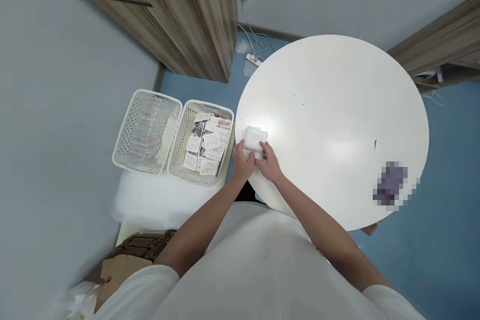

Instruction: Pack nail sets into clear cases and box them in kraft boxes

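Observation:
A small white packet (255, 139), soft-looking and roughly square, lies at the left edge of the round white table (330, 95). It looks like thin folded sheets or foam pouches; which of these I cannot tell. My left hand (243, 162) grips its near left corner with curled fingers. On the near right corner, my right hand (270, 164) pinches it between thumb and fingers. The two thumbs almost meet at the table's rim.
Left of the table stand a white basket (173, 160) of printed cards and blister packs and another basket (117, 147) holding clear plastic trays. White wrapping (150, 197) lies below them. A blurred purple item (390, 184) rests on the table's right. A power strip (253, 60) is on the floor.

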Motion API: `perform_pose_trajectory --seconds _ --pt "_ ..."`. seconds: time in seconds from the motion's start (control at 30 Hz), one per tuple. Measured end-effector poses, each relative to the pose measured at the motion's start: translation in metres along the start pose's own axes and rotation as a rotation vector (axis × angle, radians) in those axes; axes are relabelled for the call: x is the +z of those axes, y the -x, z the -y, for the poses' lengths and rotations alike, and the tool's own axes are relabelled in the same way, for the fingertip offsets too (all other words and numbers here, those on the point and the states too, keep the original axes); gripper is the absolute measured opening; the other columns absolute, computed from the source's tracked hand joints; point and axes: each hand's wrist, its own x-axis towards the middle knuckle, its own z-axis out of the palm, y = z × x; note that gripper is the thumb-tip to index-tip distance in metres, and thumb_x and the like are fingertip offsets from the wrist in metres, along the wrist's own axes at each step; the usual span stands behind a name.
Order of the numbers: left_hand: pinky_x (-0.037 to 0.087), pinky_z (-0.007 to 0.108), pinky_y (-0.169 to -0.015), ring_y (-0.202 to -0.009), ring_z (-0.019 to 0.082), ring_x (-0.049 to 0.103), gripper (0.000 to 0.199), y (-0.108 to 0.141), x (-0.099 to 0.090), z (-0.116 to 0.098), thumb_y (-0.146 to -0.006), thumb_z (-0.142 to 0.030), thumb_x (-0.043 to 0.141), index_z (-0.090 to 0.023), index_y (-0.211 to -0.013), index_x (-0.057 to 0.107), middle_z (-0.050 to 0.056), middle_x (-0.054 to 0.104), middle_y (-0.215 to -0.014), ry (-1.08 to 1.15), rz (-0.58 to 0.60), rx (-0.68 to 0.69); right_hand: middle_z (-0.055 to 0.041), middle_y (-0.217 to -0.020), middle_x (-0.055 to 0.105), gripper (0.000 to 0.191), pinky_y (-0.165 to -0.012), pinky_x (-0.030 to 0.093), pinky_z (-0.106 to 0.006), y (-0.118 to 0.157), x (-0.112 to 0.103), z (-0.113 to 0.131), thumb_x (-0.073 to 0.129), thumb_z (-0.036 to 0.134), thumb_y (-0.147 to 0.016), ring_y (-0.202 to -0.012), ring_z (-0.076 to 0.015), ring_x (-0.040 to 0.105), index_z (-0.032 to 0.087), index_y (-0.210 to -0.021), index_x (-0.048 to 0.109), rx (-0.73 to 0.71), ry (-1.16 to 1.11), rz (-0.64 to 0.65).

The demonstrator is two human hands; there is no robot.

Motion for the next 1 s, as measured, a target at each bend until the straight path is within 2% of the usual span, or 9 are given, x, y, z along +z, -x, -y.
perform_pose_trajectory --seconds 0.13,0.37,0.57,0.67,0.77,0.87,0.93,1.0 --pt "0.031 0.038 -0.099 -0.123 0.021 0.029 0.047 -0.007 -0.007 0.004 -0.081 -0.023 0.043 -0.022 -0.127 0.030 0.009 0.032 -0.130 0.039 0.003 0.064 -0.0027 -0.142 0.019 0.068 -0.099 0.031 -0.043 -0.012 0.008 0.008 0.050 0.023 -0.069 -0.128 -0.0226 0.024 0.028 -0.132 0.025 -0.021 0.053 0.001" --pt "0.024 0.039 -0.104 -0.126 0.020 0.025 0.055 -0.004 -0.004 0.010 -0.078 -0.020 0.046 -0.022 -0.129 0.026 0.009 0.030 -0.133 0.025 0.010 0.121 -0.0011 -0.144 0.015 0.075 -0.103 0.019 -0.051 -0.010 0.002 0.000 0.052 0.025 -0.069 -0.133 -0.0238 0.008 0.030 -0.135 0.017 -0.049 0.168 0.082" --pt "0.017 0.038 -0.107 -0.133 0.020 0.008 0.065 0.009 -0.002 0.014 -0.080 -0.024 0.046 -0.024 -0.135 0.012 0.006 0.007 -0.145 0.023 0.033 0.081 0.0001 -0.146 -0.004 0.084 -0.101 0.023 -0.048 0.002 0.001 -0.007 0.056 0.029 -0.068 -0.133 -0.0241 0.003 0.032 -0.136 0.006 0.019 0.077 0.096" --pt "0.017 0.038 -0.107 -0.133 0.021 0.007 0.068 0.026 -0.004 0.020 -0.079 -0.029 0.048 -0.025 -0.136 0.010 0.005 0.004 -0.146 0.006 0.059 0.035 -0.0008 -0.146 -0.004 0.087 -0.100 0.028 -0.043 0.021 -0.004 -0.008 0.057 0.031 -0.068 -0.132 -0.0229 0.010 0.031 -0.137 0.005 0.073 -0.016 0.122" --pt "0.020 0.038 -0.106 -0.132 0.023 0.012 0.067 0.051 -0.007 0.026 -0.078 -0.032 0.052 -0.021 -0.135 0.018 0.008 0.011 -0.145 0.002 0.081 -0.001 -0.0025 -0.145 0.008 0.081 -0.097 0.033 -0.038 0.052 -0.019 -0.008 0.057 0.034 -0.069 -0.126 -0.0215 0.027 0.031 -0.136 0.011 0.177 -0.109 0.172" --pt "0.034 0.037 -0.097 -0.123 0.024 0.034 0.061 0.083 -0.007 0.032 -0.079 -0.034 0.049 -0.021 -0.133 0.023 0.010 0.023 -0.142 0.086 0.162 -0.063 -0.0065 -0.138 0.029 0.071 -0.089 0.039 -0.035 0.089 -0.042 -0.016 0.056 0.036 -0.070 -0.110 -0.0198 0.046 0.030 -0.133 0.023 0.313 -0.211 0.236" --pt "0.040 0.035 -0.091 -0.114 0.023 0.046 0.058 0.107 -0.005 0.036 -0.078 -0.035 0.050 -0.019 -0.131 0.029 0.012 0.034 -0.136 0.111 0.252 -0.112 -0.0071 -0.129 0.043 0.063 -0.086 0.041 -0.033 0.114 -0.058 -0.029 0.058 0.036 -0.070 -0.100 -0.0179 0.053 0.029 -0.128 0.035 0.331 -0.284 0.266" --pt "0.042 0.035 -0.088 -0.107 0.023 0.052 0.055 0.130 -0.004 0.037 -0.076 -0.036 0.053 -0.018 -0.126 0.038 0.013 0.042 -0.131 0.066 0.361 -0.112 -0.0058 -0.120 0.051 0.051 -0.082 0.043 -0.031 0.134 -0.071 -0.046 0.058 0.036 -0.070 -0.092 -0.0165 0.058 0.028 -0.118 0.046 0.334 -0.358 0.265"
